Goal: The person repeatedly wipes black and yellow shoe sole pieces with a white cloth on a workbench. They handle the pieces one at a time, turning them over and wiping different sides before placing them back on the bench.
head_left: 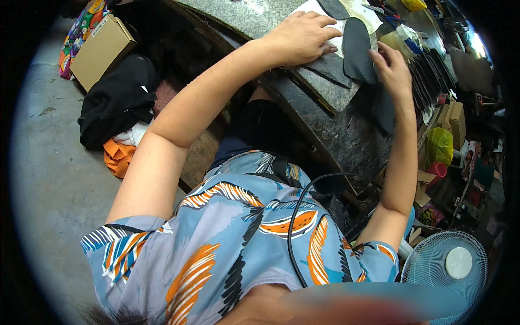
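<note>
A black sole-shaped piece (358, 51) lies on the worktop, its long side running away from me. To its left, my left hand (303, 39) rests with fingers stretched out over a white sheet (337, 44), the fingertips close to the piece's edge. On the other side my right hand (394, 70) is half curled, thumb and fingers apart, with fingertips at or very near the right edge; I cannot tell whether they touch. Neither hand grips anything visible. A second black piece (333, 8) lies farther off, and a dark flat scrap (329, 72) sits below my left hand.
A grey slab (233, 16) lies on the dark worn bench (346, 135). Stacked black sheets (433, 73) stand at the right. A fan (447, 271) is at the lower right. Left of the bench are a cardboard box (103, 51) and a black cloth bundle (119, 100).
</note>
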A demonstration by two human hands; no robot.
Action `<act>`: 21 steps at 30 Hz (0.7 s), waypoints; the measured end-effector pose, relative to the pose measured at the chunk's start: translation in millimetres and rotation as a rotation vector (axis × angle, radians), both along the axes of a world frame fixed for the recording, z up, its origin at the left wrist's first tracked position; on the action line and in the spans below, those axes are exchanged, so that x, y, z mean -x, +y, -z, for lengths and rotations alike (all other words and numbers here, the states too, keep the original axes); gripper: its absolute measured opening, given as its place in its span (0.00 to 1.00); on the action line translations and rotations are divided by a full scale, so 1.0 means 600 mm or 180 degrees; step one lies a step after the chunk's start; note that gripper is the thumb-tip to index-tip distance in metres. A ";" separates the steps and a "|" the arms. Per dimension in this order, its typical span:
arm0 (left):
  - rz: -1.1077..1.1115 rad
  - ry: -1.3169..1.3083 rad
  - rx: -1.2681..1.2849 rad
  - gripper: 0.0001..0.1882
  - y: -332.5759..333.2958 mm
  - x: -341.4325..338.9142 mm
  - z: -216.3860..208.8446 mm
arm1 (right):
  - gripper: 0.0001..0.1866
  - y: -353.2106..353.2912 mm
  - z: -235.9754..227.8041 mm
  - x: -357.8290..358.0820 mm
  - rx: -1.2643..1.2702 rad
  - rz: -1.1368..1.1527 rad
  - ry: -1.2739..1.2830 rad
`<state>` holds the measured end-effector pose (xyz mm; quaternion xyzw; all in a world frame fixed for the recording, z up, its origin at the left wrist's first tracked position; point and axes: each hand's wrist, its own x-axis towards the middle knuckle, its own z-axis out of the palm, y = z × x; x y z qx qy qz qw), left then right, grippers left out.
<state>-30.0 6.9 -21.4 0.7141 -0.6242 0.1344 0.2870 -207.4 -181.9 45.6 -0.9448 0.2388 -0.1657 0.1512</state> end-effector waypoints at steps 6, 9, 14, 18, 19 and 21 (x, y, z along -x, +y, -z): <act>-0.0145 -0.0690 -0.0403 0.24 0.046 -0.018 0.003 | 0.20 -0.021 0.036 -0.010 -0.0308 0.0173 -0.0123; -0.0177 -0.0792 -0.0483 0.27 0.049 -0.020 0.012 | 0.10 -0.043 0.013 0.016 -0.2490 0.0406 -0.0341; -0.0233 -0.0684 -0.0286 0.28 0.042 -0.016 0.015 | 0.07 -0.076 -0.032 0.059 -0.3252 0.0369 -0.1339; -0.0126 -0.0497 0.0004 0.29 0.053 -0.018 -0.004 | 0.11 -0.087 -0.072 0.067 -0.3271 0.0294 -0.1960; -0.0092 -0.0400 0.0079 0.30 0.057 -0.020 -0.010 | 0.14 -0.083 -0.079 0.064 -0.3209 0.0181 -0.2018; 0.0326 0.0416 -0.0010 0.32 0.072 -0.027 -0.018 | 0.19 -0.065 -0.078 0.049 -0.3313 0.0142 -0.1676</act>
